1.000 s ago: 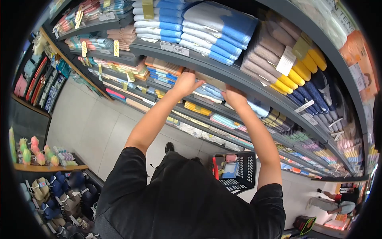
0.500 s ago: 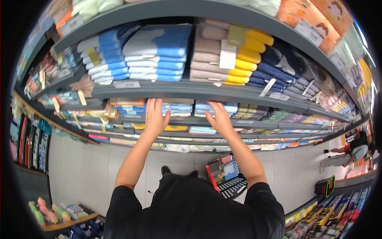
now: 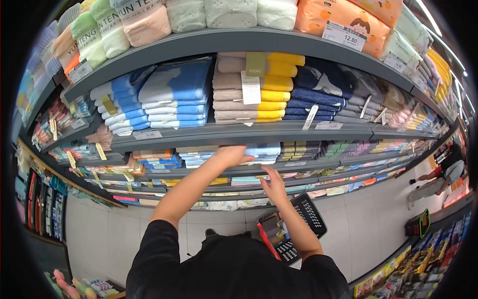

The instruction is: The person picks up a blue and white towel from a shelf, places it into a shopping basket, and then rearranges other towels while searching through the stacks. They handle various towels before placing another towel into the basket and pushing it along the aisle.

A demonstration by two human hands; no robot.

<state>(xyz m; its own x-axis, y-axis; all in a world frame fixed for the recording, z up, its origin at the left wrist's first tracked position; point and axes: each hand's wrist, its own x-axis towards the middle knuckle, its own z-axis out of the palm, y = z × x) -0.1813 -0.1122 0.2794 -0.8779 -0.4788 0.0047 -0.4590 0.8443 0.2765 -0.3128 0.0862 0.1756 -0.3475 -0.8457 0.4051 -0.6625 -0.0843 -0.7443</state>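
Observation:
My left hand (image 3: pixel 233 156) reaches into the lower shelf, right by the folded light-blue towels (image 3: pixel 264 151). Its thumb points to the right, while the shelf edge above hides the other fingers. Lower and to the right, my right hand (image 3: pixel 273 186) is open with fingers apart, in front of the shelf edges and holding nothing. Another stack of folded blue and white towels (image 3: pixel 193 158) lies left of my left hand. Above both hands, grey-and-yellow towels (image 3: pixel 251 94) with a white tag fill the middle of the upper shelf.
A black shopping basket (image 3: pixel 311 214) with several items in it stands on the floor near my right forearm. Blue towels (image 3: pixel 177 94) and navy towels (image 3: pixel 318 94) flank the yellow ones. Orange packages (image 3: pixel 343 22) sit on the top shelf. Another person (image 3: pixel 443 177) is at the far right.
My left hand has moved right along the lower shelf and further in. The right hand has drawn back and down from the light-blue towels. My view has tilted upward.

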